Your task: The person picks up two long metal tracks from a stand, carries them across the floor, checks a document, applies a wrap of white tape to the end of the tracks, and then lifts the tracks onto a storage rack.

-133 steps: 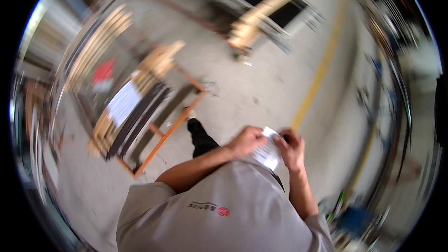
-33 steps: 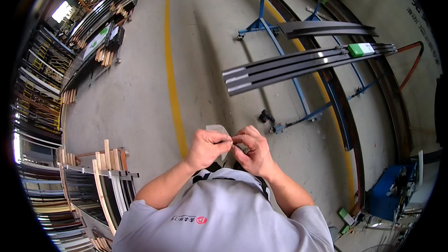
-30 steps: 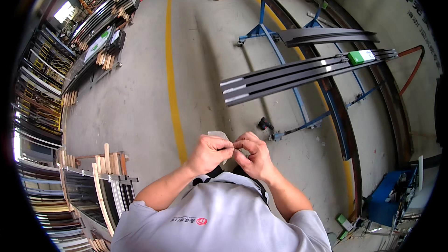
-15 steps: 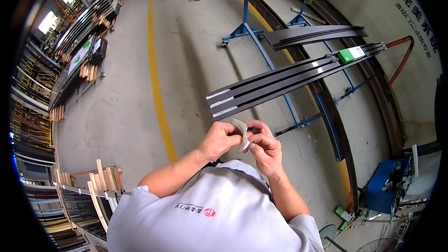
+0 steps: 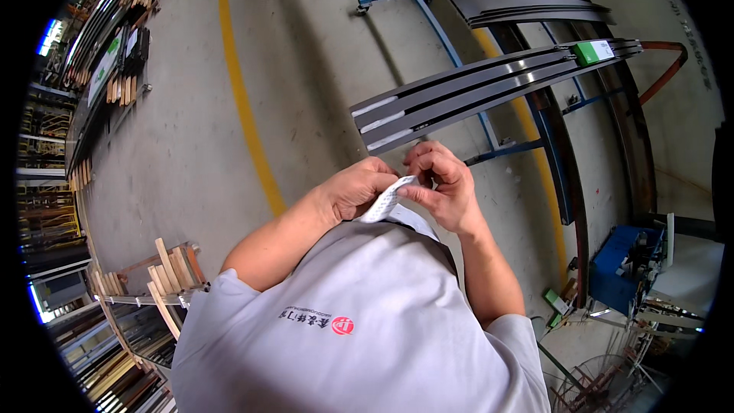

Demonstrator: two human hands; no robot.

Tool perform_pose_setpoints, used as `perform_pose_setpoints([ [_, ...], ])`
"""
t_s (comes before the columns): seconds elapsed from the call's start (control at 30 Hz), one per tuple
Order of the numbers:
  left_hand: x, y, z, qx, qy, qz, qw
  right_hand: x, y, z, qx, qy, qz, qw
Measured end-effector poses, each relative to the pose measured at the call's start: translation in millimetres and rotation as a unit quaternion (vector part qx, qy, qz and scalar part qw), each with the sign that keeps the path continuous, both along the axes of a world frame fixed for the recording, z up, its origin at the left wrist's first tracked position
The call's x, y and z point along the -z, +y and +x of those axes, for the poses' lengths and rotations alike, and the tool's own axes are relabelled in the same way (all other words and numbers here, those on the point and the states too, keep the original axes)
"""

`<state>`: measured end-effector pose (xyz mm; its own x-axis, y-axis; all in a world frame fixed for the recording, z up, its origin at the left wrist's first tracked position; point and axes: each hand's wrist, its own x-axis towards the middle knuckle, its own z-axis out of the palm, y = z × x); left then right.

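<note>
Since half a second ago, both hands have been kept together at chest height; the dark metal strips point(image 5: 489, 84) now appear closer ahead. A thin white paper strip point(image 5: 388, 200), flat and slightly curled, is pinched between the hands. The left hand point(image 5: 353, 191) is closed on its lower part, the right hand point(image 5: 442, 187) grips its upper end with fingertips. Long, smooth, curved strips are laid across a blue steel rack point(image 5: 489, 134) over grey concrete floor point(image 5: 306, 69).
</note>
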<state>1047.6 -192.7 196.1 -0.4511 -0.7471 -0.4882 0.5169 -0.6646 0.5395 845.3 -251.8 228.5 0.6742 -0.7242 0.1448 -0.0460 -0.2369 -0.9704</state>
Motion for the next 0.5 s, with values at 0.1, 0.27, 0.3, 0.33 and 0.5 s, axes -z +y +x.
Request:
perform_pose_setpoints([
  [0.1,15.1,0.6,19.0,-0.05,-0.068,0.011,0.996,15.3,2.6,22.7,0.049,0.028,0.112,0.992],
  [0.27,58.2,7.6,61.9,-0.115,-0.062,-0.017,0.991,79.4,14.9,64.8,0.201,0.043,0.284,0.937],
  [0.3,65.0,7.5,67.9,-0.097,-0.109,-0.047,0.988,84.1,13.7,74.1,0.225,0.034,0.324,0.918],
  [0.33,72.6,6.9,72.8,-0.077,-0.155,-0.077,0.982,91.2,13.9,82.5,0.232,0.049,0.32,0.917],
  [0.5,125.5,-32.5,102.5,-0.064,-0.22,-0.05,0.972,131.8,8.5,109.2,0.283,0.197,0.171,0.923],
])
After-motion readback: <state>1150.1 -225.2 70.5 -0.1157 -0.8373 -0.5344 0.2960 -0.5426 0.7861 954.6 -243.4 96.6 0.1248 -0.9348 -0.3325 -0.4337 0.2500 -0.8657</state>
